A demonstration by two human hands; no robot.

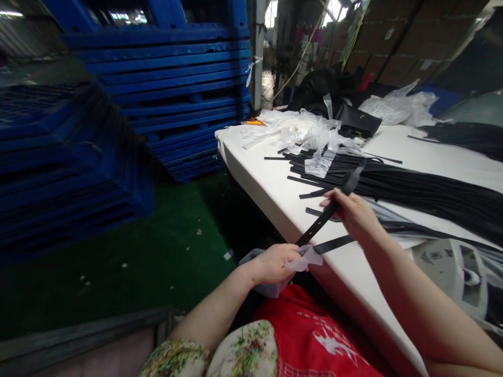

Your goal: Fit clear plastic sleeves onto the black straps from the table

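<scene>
A black strap with small punched holes (316, 226) stretches between my two hands over the table's near edge. My right hand (356, 212) pinches it near its upper end, which is blurred. Lower down, my left hand (277, 263) is closed around the strap together with a piece of clear plastic film (309, 257). Some of that plastic bunches below and behind the left hand. Another black strap section (334, 244) runs from the left hand to the right, passing behind my right wrist.
A long bundle of black straps (424, 191) lies on the white table (259, 183). Crumpled clear plastic (298, 128), an orange-handled cutter (254, 122) and a black pouch (357, 121) lie farther back. A pale plastic stool-like item (444, 262) is at right. Blue pallets (176, 68) are stacked left.
</scene>
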